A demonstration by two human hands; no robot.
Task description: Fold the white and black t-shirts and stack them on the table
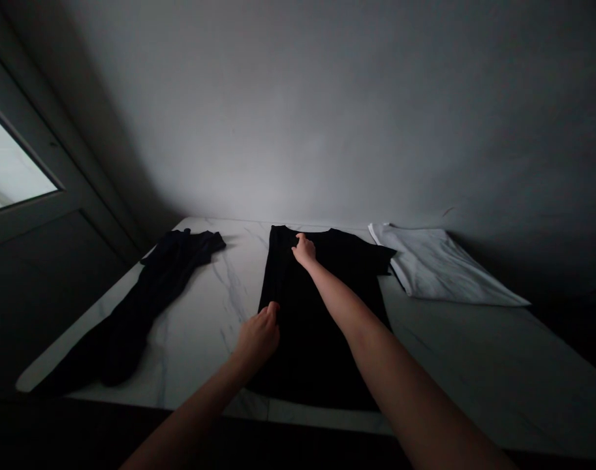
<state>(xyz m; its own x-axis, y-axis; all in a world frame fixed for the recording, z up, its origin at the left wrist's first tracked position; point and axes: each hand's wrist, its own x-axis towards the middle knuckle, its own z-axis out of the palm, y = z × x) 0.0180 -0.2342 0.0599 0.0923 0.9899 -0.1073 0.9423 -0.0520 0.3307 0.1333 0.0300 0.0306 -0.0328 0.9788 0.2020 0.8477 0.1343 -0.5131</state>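
A black short-sleeved shirt [327, 352] lies spread on a white marbled table [214, 326], its neck edge toward the wall. The right sleeve sticks out, while the left side shows a straight edge with a strip of cloth folded inward. My left hand [261, 331] is closed at the shirt's left edge, about halfway down, fingers gripping the cloth. Near the neckline, my right hand [304, 249] pinches the black cloth at the upper left part of the shirt.
A dark crumpled garment [145, 300] lies along the table's left side. On the right, a white folded cloth [439, 267] rests near the wall [302, 117]. A door with a glass pane [14, 170] stands at the far left.
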